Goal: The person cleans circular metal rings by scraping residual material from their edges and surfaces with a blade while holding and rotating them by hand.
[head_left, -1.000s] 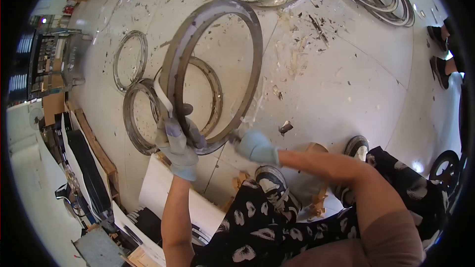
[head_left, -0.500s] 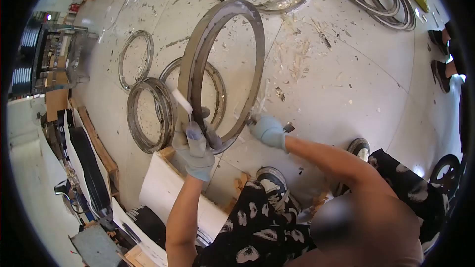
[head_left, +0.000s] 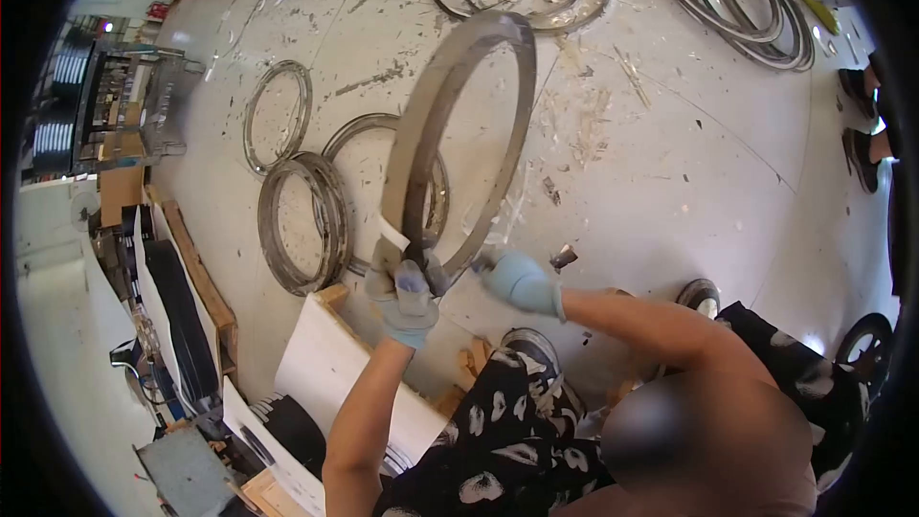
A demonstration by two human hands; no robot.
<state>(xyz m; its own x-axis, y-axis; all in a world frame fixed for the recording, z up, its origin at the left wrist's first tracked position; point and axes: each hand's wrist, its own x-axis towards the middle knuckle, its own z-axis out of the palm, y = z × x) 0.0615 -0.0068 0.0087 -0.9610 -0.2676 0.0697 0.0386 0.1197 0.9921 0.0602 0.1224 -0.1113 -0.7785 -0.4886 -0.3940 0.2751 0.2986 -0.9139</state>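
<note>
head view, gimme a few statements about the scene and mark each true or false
1. The left hand holds a large ring. True.
2. Both hands are bare. False: the left hand and the right hand are both gloved.
3. A stack of rings rests on the floor, left of the held ring in the picture. True.
4. The held ring lies flat on the floor. False: it is held up, tilted on edge.
5. Another person's shoes show near the picture's right edge. True.
6. The wearer's trousers are plain white. False: the trousers are black with a pale pattern.
</note>
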